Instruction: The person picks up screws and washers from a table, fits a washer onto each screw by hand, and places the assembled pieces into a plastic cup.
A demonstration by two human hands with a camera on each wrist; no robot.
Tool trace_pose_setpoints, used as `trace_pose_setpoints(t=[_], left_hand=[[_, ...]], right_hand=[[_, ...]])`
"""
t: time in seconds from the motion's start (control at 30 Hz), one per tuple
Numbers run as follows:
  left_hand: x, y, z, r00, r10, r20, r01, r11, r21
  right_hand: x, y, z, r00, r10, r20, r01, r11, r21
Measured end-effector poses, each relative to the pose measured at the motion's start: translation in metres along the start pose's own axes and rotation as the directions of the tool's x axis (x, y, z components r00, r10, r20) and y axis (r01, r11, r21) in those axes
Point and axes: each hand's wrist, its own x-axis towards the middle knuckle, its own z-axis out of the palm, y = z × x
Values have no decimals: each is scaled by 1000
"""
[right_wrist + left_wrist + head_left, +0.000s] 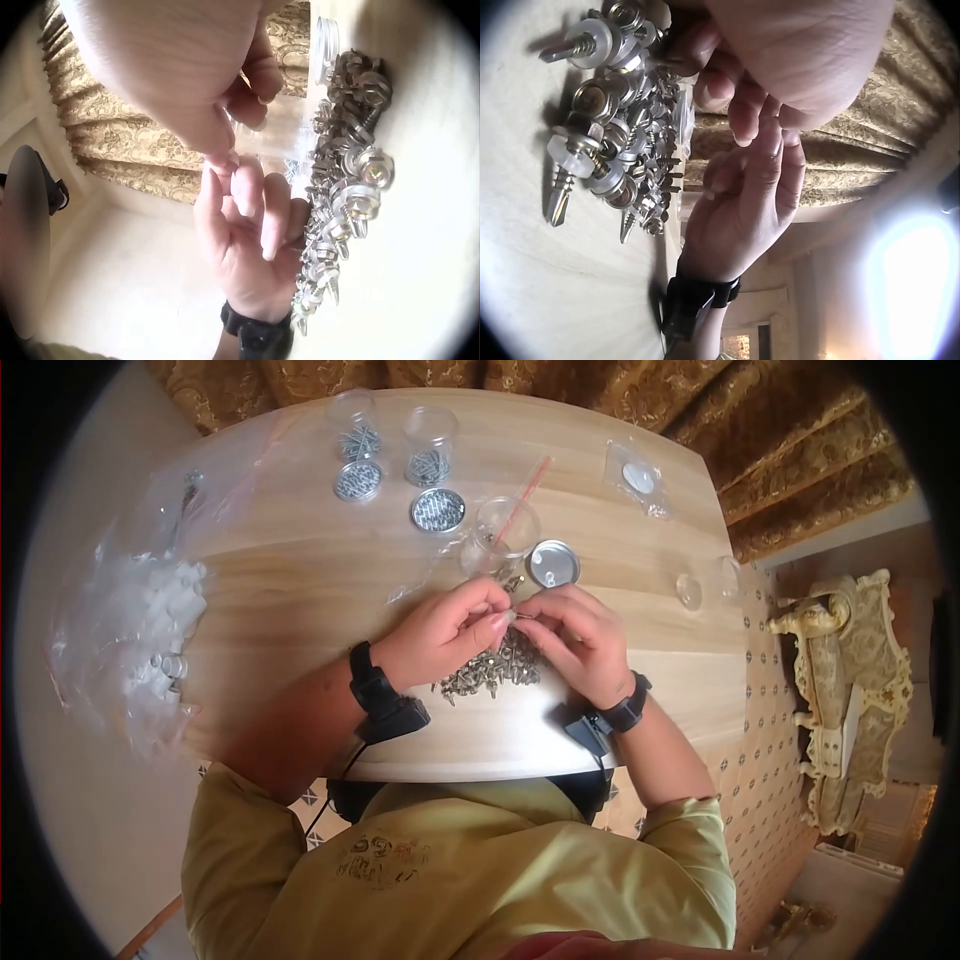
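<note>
Above a pile of hex-head self-drilling screws with washers [490,672], both hands meet fingertip to fingertip. My left hand [445,635] pinches a small screw with a pale washer [511,617] between thumb and forefinger. My right hand [583,640] has thumb and forefinger on the same small piece from the other side. Fingers largely hide it in both wrist views. The left wrist view shows white and metal washers on the piled screws [619,142] close to the left hand [802,60]. Beyond the hands stands a clear plastic jar [512,538].
A silver lid [554,565] lies beside the jar, and a red strip [522,502] crosses it. Farther back are two jars of screws [428,464] with lids [437,510]. A plastic bag with white pieces [165,610] fills the left side; a packet [637,478] lies far right.
</note>
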Motion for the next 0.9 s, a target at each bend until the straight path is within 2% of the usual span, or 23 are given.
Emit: trace_pose_setpoints(t=[0.1, 0.2, 0.27, 0.57, 0.8, 0.9], left_hand=[[-2, 2, 0, 998, -62, -13, 62, 998, -23], [-3, -1, -1, 999, -40, -25, 40, 999, 15], [-4, -6, -1, 997, 29, -66, -27, 999, 36], [-3, -4, -1, 994, 78, -81, -69, 993, 100], [-2, -4, -1, 996, 60, -59, -53, 992, 115], [-3, -3, -1, 995, 72, -71, -59, 983, 174]], right_hand=[[-1, 1, 2, 1000, 9, -1, -9, 1000, 5], [-2, -1, 2, 1000, 3, 10, -3, 1000, 28], [-2, 0, 2, 1000, 3, 16, -4, 998, 55], [-2, -1, -1, 999, -3, 42, 0, 997, 81], [-2, -3, -1, 999, 5, 37, -6, 1000, 27], [0, -7, 1, 999, 10, 39, -11, 1000, 15]])
